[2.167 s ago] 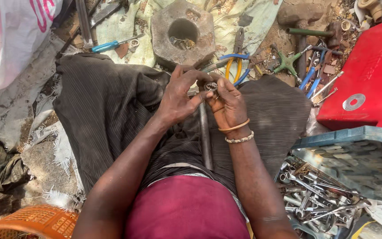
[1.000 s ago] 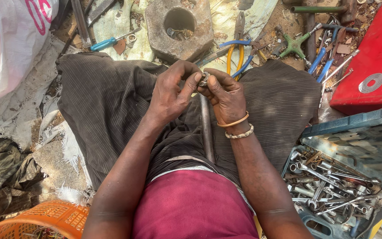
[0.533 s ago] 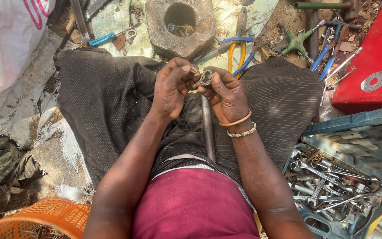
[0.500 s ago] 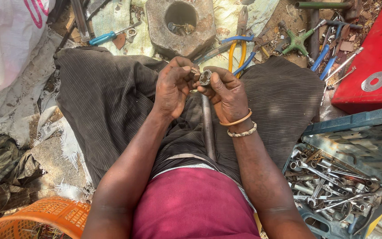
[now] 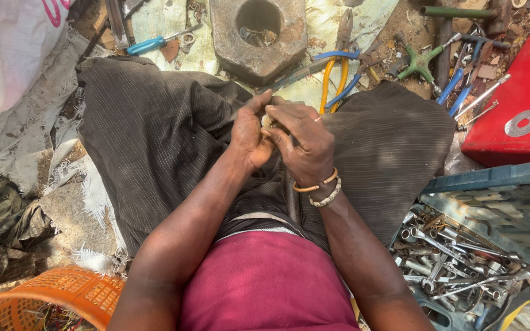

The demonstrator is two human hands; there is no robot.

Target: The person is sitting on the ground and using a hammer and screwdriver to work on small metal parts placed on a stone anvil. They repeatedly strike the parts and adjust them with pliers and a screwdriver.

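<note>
I sit cross-legged in dark striped trousers (image 5: pixel 154 135) and a maroon shirt. My left hand (image 5: pixel 249 132) and my right hand (image 5: pixel 302 141) are pressed together over my lap, fingers curled around a small metal part (image 5: pixel 269 119) that is almost wholly hidden between them. A metal rod (image 5: pixel 291 199) runs from under my right hand down toward my waist. Two bangles circle my right wrist (image 5: pixel 320 190).
A heavy metal block with a round hole (image 5: pixel 259 37) lies just beyond my knees. Pliers with blue and yellow handles (image 5: pixel 335 70), a blue-handled screwdriver (image 5: pixel 148 44), a green cross wrench (image 5: pixel 421 61), a red case (image 5: pixel 522 104), a tray of wrenches (image 5: pixel 449 257), an orange basket (image 5: pixel 50 297).
My hands have closed more tightly over the small part, which showed between my fingers earlier. The view has tilted slightly, with the hands lower in frame.
</note>
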